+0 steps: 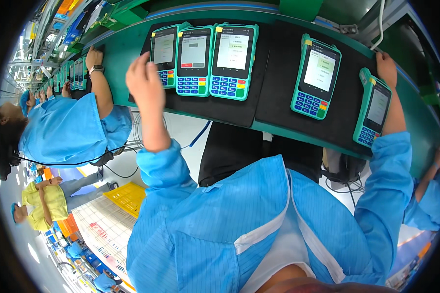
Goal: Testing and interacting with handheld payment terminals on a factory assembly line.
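My left hand (pixel 146 83) is raised at the left end of the black mat, its fingers loosely apart and holding nothing. It covers part of the leftmost green handheld payment terminal (pixel 165 51). Beside that one lie a second terminal (pixel 194 53) with a red button on its screen and a third terminal (pixel 233 53) showing a list. A fourth terminal (pixel 317 78) lies apart, right of the middle. My right hand (pixel 387 69) is at the far right, just beyond the rightmost terminal (pixel 375 110); its fingers are mostly hidden, so I cannot tell whether it grips anything.
Black mats (pixel 274 83) cover part of the green workbench (pixel 124 63). A white cable (pixel 380 27) hangs at the back right. To the left, a co-worker in a blue smock (pixel 66 134) sits by more terminals (pixel 77 73). Another person in yellow (pixel 49 202) stands farther off.
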